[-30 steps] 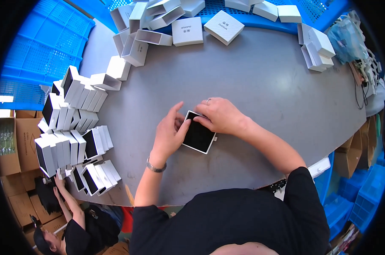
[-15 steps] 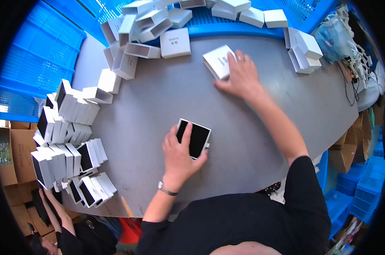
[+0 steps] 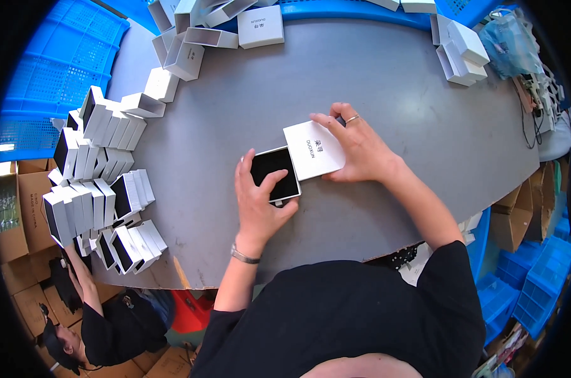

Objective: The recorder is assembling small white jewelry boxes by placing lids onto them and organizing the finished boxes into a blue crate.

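the fingers of the right hand (image 3: 361,145) part around a white sleeve (image 3: 307,157), gripping it; half a second ago it sat farther up the table (image 3: 392,82), and now it meets the right edge of the black-lined tray (image 3: 274,161). the left hand (image 3: 260,201), spread, holds that tray, index fingertip on the lining. both forearms angle inward.

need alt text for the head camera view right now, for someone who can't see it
One person's left hand grips a black-lined white tray, while the right hand holds a white box cover at its edge, over a grey table. White boxes line the left side, near a co-worker.
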{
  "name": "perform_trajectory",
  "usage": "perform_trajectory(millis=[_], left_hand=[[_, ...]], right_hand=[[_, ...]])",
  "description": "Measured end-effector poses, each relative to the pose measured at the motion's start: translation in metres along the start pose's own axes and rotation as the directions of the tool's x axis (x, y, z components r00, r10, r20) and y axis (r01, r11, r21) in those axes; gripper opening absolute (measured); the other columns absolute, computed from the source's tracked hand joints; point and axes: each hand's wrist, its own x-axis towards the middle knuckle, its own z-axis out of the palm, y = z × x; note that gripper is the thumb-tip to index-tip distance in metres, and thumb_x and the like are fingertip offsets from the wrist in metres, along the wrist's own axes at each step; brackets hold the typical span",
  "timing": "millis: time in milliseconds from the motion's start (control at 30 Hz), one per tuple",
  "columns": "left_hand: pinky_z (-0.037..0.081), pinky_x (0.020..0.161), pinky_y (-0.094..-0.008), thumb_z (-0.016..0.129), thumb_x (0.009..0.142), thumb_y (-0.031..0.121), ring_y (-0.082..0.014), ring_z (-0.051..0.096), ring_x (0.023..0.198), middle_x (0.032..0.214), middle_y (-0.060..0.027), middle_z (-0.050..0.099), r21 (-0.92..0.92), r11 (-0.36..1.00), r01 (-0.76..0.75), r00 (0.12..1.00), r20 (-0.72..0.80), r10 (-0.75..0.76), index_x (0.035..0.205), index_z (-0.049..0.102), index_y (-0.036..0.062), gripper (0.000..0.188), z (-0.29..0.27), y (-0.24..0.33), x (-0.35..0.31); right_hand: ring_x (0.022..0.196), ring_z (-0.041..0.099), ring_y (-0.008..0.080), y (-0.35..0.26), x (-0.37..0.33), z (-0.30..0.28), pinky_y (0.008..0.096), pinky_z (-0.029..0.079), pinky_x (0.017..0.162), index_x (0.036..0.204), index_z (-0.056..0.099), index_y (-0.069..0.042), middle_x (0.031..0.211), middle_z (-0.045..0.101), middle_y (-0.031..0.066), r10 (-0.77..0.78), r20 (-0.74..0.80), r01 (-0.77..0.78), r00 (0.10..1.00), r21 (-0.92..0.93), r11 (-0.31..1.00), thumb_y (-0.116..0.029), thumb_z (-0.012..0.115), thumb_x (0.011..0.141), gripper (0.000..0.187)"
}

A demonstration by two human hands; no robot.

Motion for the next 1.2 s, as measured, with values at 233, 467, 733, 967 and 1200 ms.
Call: perform_trajectory(millis=[233, 467, 733, 967, 1200], left_hand=[[0.04, 0.115, -0.05, 0.092, 0.056, 0.027, -0.042, 0.039, 0.144, 0.154, -0.0193, 0.04, -0.388, 0.896, -0.215, 0.852, 0.374, 0.366, 0.097, 0.076, 0.0169, 0.045, -0.041, -0.041, 0.025], [0.025, 0.115, -0.0601, 0.088, 0.063, 0.036, -0.04, 0.037, 0.141, 0.152, -0.0191, 0.037, 0.071, 0.993, -0.09, 0.969, 0.237, 0.07, 0.139, 0.048, 0.0125, 0.09, -0.036, -0.013, -0.004], [0.033, 0.113, -0.0496, 0.083, 0.063, 0.014, -0.04, 0.042, 0.135, 0.147, -0.0198, 0.043, -0.09, 0.991, -0.095, 0.977, 0.184, 0.111, 0.141, 0.047, 0.0099, 0.086, -0.019, -0.006, -0.016], [0.037, 0.112, -0.0484, 0.084, 0.059, 0.007, -0.0401, 0.043, 0.134, 0.146, -0.0186, 0.046, -0.329, 0.927, -0.181, 0.942, 0.213, 0.26, 0.135, 0.047, 0.0107, 0.085, -0.018, -0.026, 0.005], [0.037, 0.112, -0.0475, 0.085, 0.064, 0.02, -0.0376, 0.043, 0.134, 0.143, -0.0199, 0.045, -0.432, 0.887, -0.163, 0.945, 0.189, 0.266, 0.145, 0.039, 0.0072, 0.094, -0.014, -0.021, 0.004]], right_hand=[[0.124, 0.048, 0.0431, 0.011, -0.004, -0.001, 0.049, 0.044, 0.107, 0.14, 0.046, -0.004, 0.133, 0.048, 0.0216, -0.182, 0.077, 0.17, 0.98, 0.14, 0.975, -0.027, 0.09, 0.053, 0.101], [0.125, 0.047, 0.0427, -0.016, -0.023, 0.014, 0.0496, 0.043, 0.108, 0.138, 0.048, -0.003, 0.132, 0.049, 0.0223, -0.119, 0.01, 0.117, 0.993, 0.13, 0.985, -0.027, 0.088, 0.054, 0.097], [0.123, 0.048, 0.0423, -0.018, -0.024, 0.022, 0.0494, 0.045, 0.105, 0.138, 0.049, -0.003, 0.129, 0.049, 0.0212, -0.101, -0.077, 0.114, 0.992, 0.182, 0.977, -0.026, 0.088, 0.056, 0.094], [0.122, 0.048, 0.0423, -0.018, -0.031, 0.019, 0.0498, 0.045, 0.104, 0.138, 0.05, -0.004, 0.129, 0.049, 0.0207, -0.1, -0.056, 0.109, 0.993, 0.189, 0.976, -0.022, 0.085, 0.054, 0.093], [0.125, 0.044, 0.0427, -0.013, -0.02, 0.017, 0.0518, 0.042, 0.106, 0.139, 0.051, -0.006, 0.132, 0.046, 0.0199, -0.23, 0.054, 0.205, 0.972, 0.289, 0.935, -0.023, 0.083, 0.053, 0.094]])
